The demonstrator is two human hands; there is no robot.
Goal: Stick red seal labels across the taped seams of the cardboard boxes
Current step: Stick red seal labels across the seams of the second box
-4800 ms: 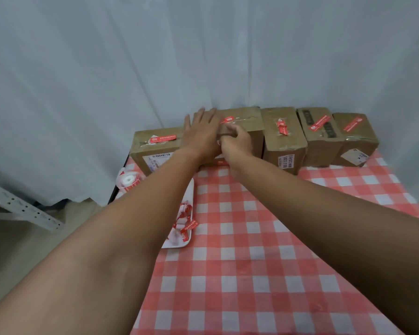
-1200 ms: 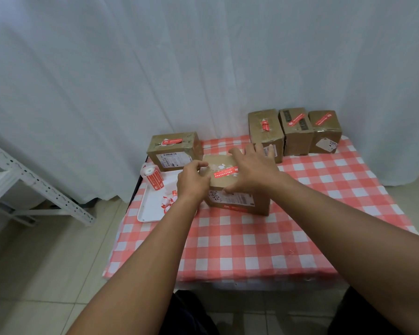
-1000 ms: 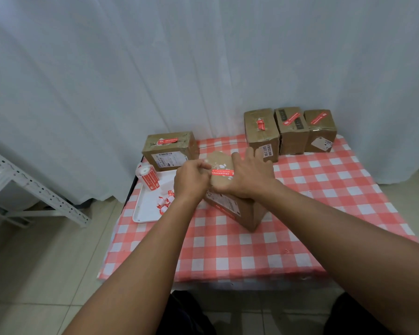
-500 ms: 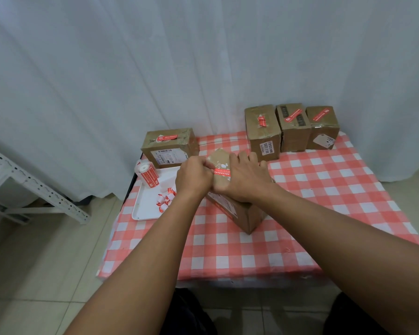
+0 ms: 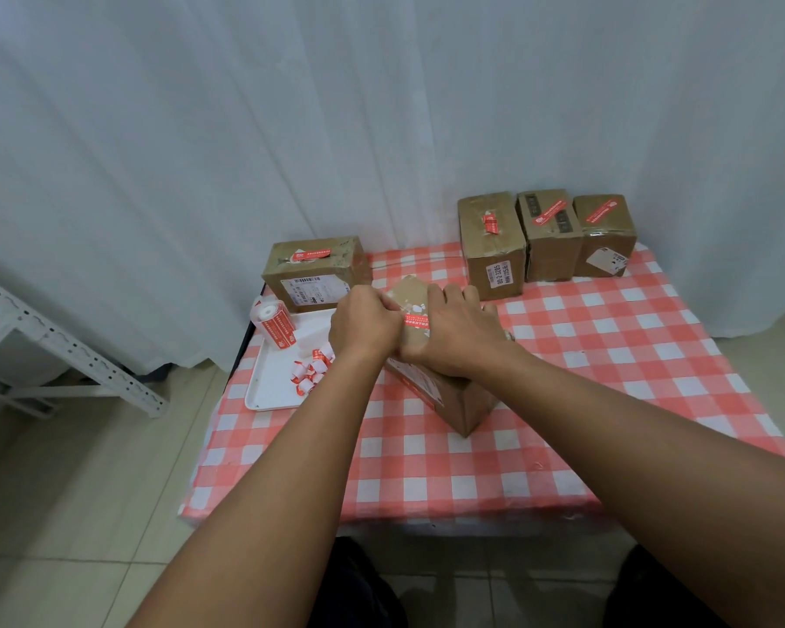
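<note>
A cardboard box (image 5: 461, 403) sits turned corner-first on the checked tablecloth (image 5: 563, 401), mid-table. A red seal label (image 5: 417, 320) lies across its top between my hands. My left hand (image 5: 363, 330) is curled against the box's left top edge, at the label's left end. My right hand (image 5: 454, 337) lies over the top and its fingers bend over the far edge. Several other boxes stand at the back, each with a red label: one at the left (image 5: 313, 274) and three in a row at the right (image 5: 490, 247).
A white tray (image 5: 268, 392) at the table's left holds a roll of red labels (image 5: 275, 328) and several curled backing scraps (image 5: 311, 371). A white curtain hangs behind the table. A metal rack (image 5: 64, 351) stands on the floor at the left.
The box came forward from the back row and was turned from square-on to corner-first. Over the last half second my hands have stayed on its top, hardly moving.
</note>
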